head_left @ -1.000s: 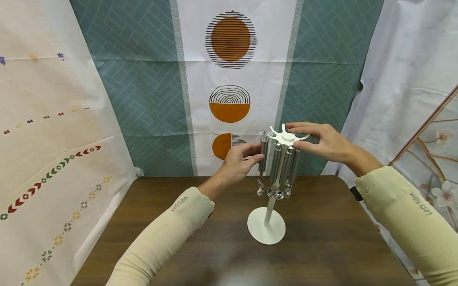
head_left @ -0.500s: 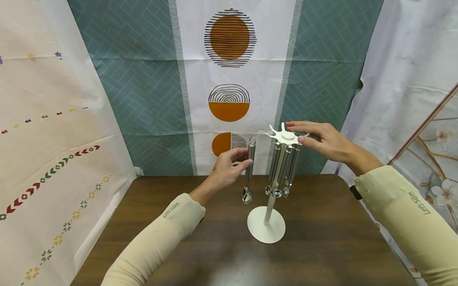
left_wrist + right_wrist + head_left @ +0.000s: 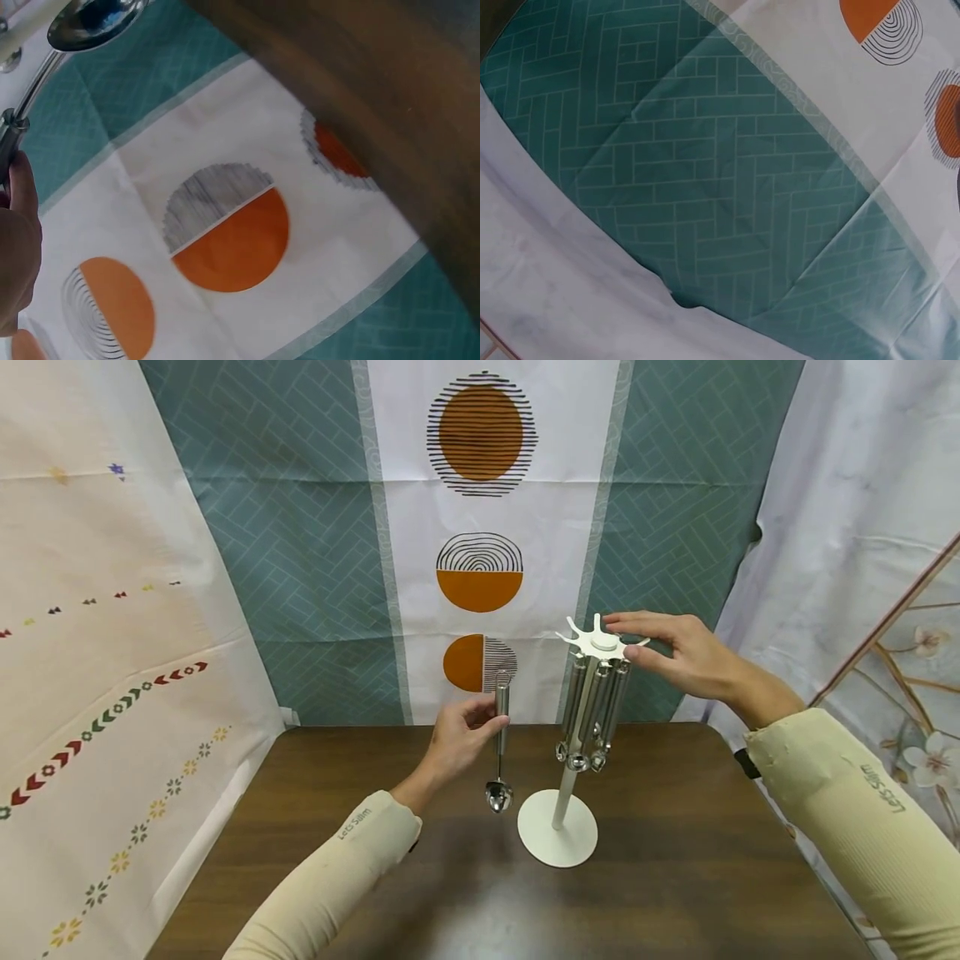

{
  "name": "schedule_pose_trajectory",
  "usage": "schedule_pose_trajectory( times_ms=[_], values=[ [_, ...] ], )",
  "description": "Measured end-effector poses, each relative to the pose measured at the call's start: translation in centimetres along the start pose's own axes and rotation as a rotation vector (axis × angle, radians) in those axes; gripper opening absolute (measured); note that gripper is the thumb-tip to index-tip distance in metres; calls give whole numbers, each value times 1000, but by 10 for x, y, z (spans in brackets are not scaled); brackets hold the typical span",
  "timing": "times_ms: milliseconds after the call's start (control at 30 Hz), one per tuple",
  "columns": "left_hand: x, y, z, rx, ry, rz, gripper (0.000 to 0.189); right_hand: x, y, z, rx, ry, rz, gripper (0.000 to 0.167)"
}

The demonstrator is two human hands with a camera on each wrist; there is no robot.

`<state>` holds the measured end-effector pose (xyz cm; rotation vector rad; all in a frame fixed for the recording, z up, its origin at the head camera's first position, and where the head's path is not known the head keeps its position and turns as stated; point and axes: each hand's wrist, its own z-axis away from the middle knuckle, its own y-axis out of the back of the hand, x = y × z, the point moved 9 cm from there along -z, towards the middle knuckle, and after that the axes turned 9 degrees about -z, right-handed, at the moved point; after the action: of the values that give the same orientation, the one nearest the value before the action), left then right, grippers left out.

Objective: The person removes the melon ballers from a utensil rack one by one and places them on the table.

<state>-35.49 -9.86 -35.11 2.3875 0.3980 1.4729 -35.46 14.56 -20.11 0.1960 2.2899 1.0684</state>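
Observation:
In the head view my left hand point(image 3: 459, 737) pinches a small metal ladle point(image 3: 502, 710) by its handle, with thumb and fingers on either side. The ladle hangs upright, bowl down, left of a white utensil stand point(image 3: 558, 831). The left wrist view shows the shiny bowl point(image 3: 97, 21) at the top left, with part of the fingers point(image 3: 24, 196) below it. My right hand point(image 3: 686, 656) is at the top of the stand, thumb and fingers extended around one side of its hooked crown. Several metal utensils point(image 3: 596, 706) hang from the stand.
The stand's round white base rests on a dark wooden table point(image 3: 675, 877). A patterned teal and white cloth point(image 3: 315, 568) hangs behind the table's back edge. Pale printed cloths point(image 3: 97, 710) line both sides.
My left hand has taken the ladle away from the stand, moving it left and down. The right hand stays at the crown, its thumb shifted slightly outward.

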Motion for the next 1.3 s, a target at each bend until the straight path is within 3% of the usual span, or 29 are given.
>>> schedule_pose_trajectory(
  times_ms=[267, 667, 1033, 1300],
  values=[
    [-41, -11, 15, 86, 127, -64, 26, 0, 2, 2, 55, 13, -42, 37],
    [-99, -32, 36, 170, 303, -48, 25, 2, 2, 0, 59, -17, -29, 37],
    [-148, -60, 56, 168, 501, 88, 22, 5, 3, 5, 48, -90, -48, 38],
    [-179, -69, 65, 175, 602, 11, 22, 7, 1, 4, 47, -108, -47, 39]
  ],
)
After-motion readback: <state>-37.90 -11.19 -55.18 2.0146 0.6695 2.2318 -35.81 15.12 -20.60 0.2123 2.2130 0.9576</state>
